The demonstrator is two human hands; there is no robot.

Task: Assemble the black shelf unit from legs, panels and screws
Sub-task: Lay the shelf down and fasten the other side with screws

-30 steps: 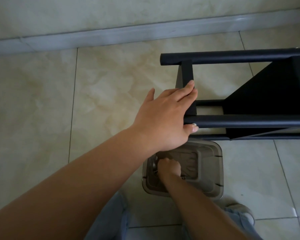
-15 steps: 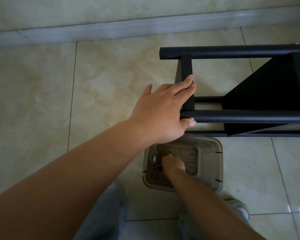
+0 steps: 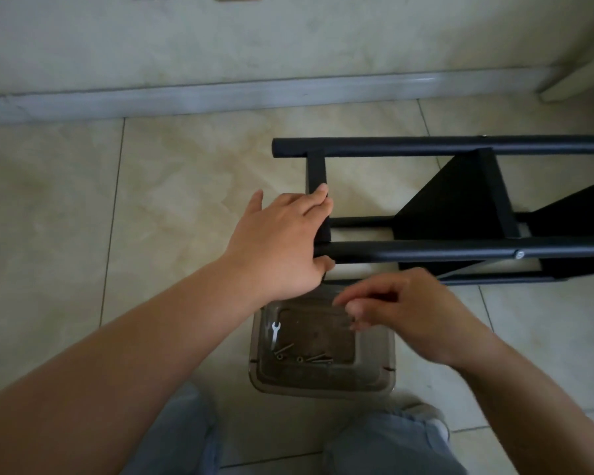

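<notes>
Floor tiles [image 3: 172,207] in a pale cream colour are seen under everything, and a grey skirting strip [image 3: 220,94] is seen along the wall at the back. The black shelf unit [image 3: 460,207] is laid on its side on the tiles, to the right of the middle. Its near round leg [image 3: 443,250] is held at the end by the left hand [image 3: 282,241], with the fingers curled over a short black cross piece [image 3: 318,197] and the thumb tucked under the leg. A silver screw head [image 3: 521,254] is seen on that leg, well to the right of the hand. The far leg [image 3: 426,147] is seen higher up, and black panels [image 3: 460,197] are set between the two legs. A clear plastic tray [image 3: 374,382] is placed on the floor just in front of the shelf, between the knees in light blue trousers [image 3: 384,447]. A small white spanner [image 3: 275,332] and a few dark screws [image 3: 309,357] are seen lying in the tray. The right hand [image 3: 412,310] is held above the tray, blurred, with its fingers bent toward the thumb; whether something is pinched there cannot be told. Part of the tray is hidden by both hands. A grey shoe [image 3: 426,418] is seen beside the tray.
</notes>
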